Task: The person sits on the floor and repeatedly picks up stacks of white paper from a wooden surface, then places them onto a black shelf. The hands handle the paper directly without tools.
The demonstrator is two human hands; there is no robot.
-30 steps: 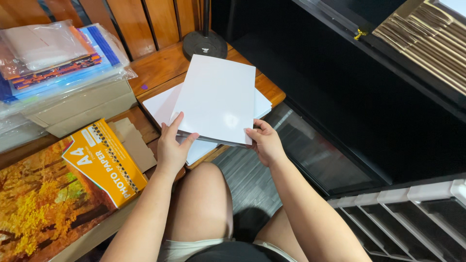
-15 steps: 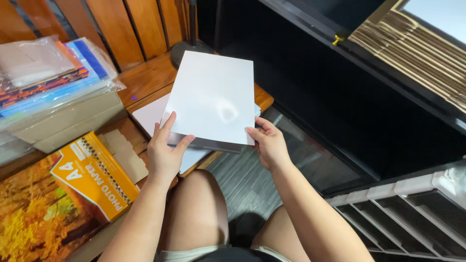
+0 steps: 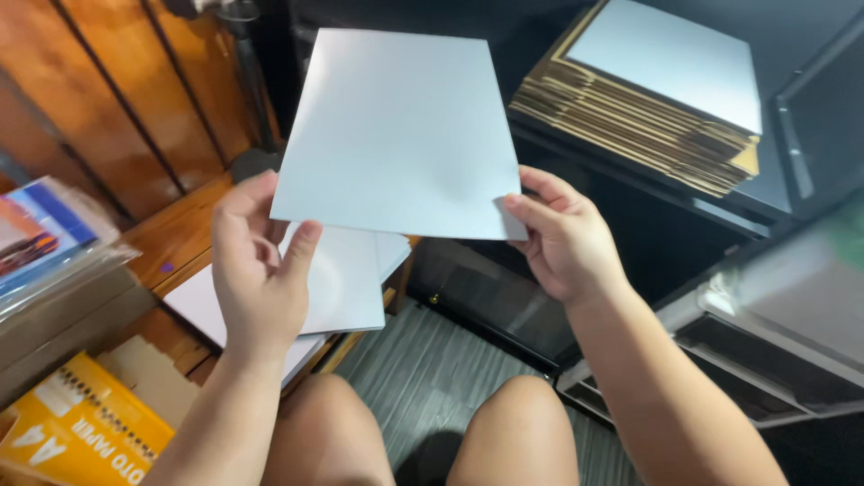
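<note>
Fingers of left hand [image 3: 259, 270] and right hand [image 3: 562, 236] pinched on white sheet [image 3: 400, 135], fingertips hidden behind it.

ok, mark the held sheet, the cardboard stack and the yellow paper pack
sheet [image 3: 396, 135], head view, middle of its face
cardboard stack [image 3: 630, 112], head view, layered front edge
yellow pack [image 3: 76, 441], head view, its cover

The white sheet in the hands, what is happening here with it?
A seated person holds a blank white sheet up with both hands, the left hand at its lower left corner and the right hand at its lower right corner. Below it, more white sheets lie on a wooden table. A stack of brown boards sits on a dark shelf to the right.
</note>
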